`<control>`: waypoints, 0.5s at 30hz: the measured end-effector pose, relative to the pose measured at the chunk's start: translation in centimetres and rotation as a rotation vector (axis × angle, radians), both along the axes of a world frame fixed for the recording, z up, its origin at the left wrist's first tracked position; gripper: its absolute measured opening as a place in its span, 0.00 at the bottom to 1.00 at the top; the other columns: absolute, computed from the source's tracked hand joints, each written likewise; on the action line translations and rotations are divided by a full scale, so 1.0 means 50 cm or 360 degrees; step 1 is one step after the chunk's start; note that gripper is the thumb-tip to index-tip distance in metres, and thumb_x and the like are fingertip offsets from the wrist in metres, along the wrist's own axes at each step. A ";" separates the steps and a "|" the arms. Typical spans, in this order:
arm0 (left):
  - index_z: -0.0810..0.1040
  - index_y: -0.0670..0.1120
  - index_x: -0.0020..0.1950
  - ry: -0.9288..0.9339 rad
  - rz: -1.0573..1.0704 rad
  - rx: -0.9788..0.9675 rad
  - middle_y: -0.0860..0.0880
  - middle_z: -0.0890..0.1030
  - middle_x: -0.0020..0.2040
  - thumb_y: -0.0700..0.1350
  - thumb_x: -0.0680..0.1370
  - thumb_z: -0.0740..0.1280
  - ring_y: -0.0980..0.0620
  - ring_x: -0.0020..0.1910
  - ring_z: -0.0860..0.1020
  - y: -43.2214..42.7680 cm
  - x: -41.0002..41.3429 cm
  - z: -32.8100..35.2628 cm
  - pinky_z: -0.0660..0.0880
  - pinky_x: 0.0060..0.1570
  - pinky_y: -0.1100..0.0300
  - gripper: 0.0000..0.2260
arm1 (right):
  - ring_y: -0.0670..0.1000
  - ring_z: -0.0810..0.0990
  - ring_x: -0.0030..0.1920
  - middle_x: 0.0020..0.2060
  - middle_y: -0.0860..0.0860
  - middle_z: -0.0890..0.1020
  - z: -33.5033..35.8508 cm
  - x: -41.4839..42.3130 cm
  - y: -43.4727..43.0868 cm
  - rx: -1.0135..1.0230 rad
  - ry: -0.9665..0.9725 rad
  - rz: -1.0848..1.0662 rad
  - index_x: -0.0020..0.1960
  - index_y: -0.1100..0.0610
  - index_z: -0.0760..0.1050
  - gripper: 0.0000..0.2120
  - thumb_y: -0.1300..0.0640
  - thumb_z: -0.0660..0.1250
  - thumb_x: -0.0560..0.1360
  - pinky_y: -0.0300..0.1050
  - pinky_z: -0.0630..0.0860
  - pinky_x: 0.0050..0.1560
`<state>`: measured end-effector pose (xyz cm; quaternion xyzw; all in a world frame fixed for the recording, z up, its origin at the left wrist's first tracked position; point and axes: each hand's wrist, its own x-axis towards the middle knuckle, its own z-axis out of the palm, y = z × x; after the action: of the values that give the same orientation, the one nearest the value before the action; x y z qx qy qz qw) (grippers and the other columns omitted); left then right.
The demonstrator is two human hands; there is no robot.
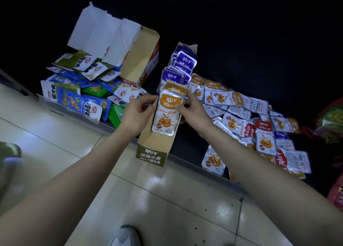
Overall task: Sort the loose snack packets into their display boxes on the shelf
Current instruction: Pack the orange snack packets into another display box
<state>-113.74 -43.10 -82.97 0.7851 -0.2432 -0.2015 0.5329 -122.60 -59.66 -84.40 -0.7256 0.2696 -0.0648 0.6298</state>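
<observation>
Box: the narrow box (151, 155) sits on the dark shelf (189, 143). Its front end pokes out over the floor (167, 199).
Long way of the box: it runs straight away from the person, from the front label to the back of the shelf.
Orange packets: a row of orange packets (166, 116) stands up in the back part of the box. The front part looks empty.
Left hand: the left hand (138, 114) curls its fingers round the left wall of the box and holds it.
Right hand: the right hand (194, 113) pinches the orange packets, thumb on the front one and fingers behind.
Loose pile: the loose pile (246, 116) lies flat on the shelf, off to the right of the right hand.
Nearer hand: the right hand is much nearer the pile. I think it should reach there for more while the left hand steadies the box.
Purple packets: the purple packets (182, 64) stand in their own box just behind.
</observation>
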 end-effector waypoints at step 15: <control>0.72 0.48 0.68 -0.0248 0.0117 -0.0086 0.53 0.75 0.62 0.41 0.81 0.62 0.61 0.58 0.75 0.031 -0.054 -0.042 0.78 0.48 0.65 0.15 | 0.49 0.77 0.43 0.59 0.49 0.75 -0.005 -0.020 0.029 -0.0448 -0.0195 0.0126 0.74 0.54 0.61 0.27 0.61 0.66 0.78 0.47 0.77 0.47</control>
<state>-116.42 -41.55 -85.05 0.7921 -0.2602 -0.1133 0.5403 -123.61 -58.22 -84.62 -0.8115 0.1900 -0.1213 0.5391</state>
